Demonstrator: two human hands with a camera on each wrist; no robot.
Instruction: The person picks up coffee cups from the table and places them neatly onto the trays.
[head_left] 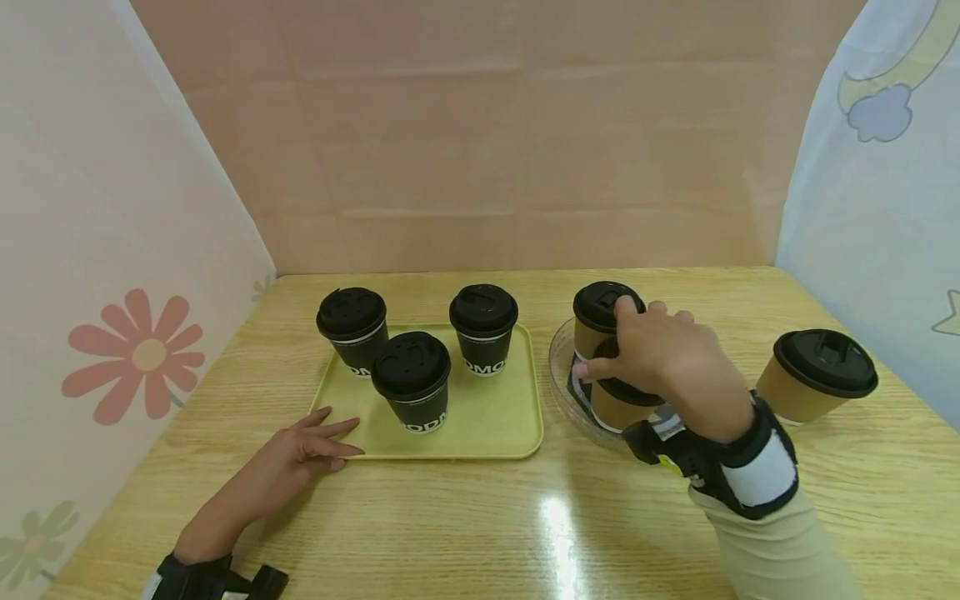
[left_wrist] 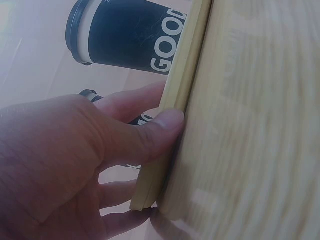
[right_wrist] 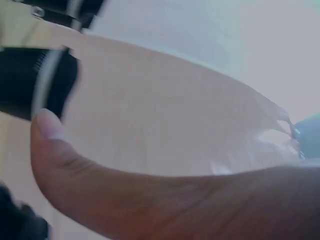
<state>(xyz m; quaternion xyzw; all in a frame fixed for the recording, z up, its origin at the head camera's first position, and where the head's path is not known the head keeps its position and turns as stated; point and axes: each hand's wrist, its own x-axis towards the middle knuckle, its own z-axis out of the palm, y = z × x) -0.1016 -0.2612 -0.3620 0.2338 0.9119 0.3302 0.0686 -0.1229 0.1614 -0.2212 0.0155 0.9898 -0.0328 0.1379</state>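
Observation:
My left hand [head_left: 300,458] holds the near left corner of a yellow tray [head_left: 487,425], thumb [left_wrist: 167,122] against the outer front rim, other fingers about the corner. Standing on the tray are black lidded paper cups: one at the back left [head_left: 352,321], one at the back right [head_left: 483,325] and one in front [head_left: 412,375]. My right hand [head_left: 663,350] reaches over two brown lidded cups in a clear dish [head_left: 558,367]. Its fingers are spread near the lid of the back cup [head_left: 600,304]; its thumb [right_wrist: 65,155] extends above the front cup [head_left: 622,404], which it partly hides.
Another brown cup with a black lid [head_left: 817,375] stands on the wooden table [head_left: 450,525], right of my right wrist. A pink cloth [head_left: 525,150] closes off the back. Patterned cloths hang at the left [head_left: 150,208] and right [head_left: 885,192].

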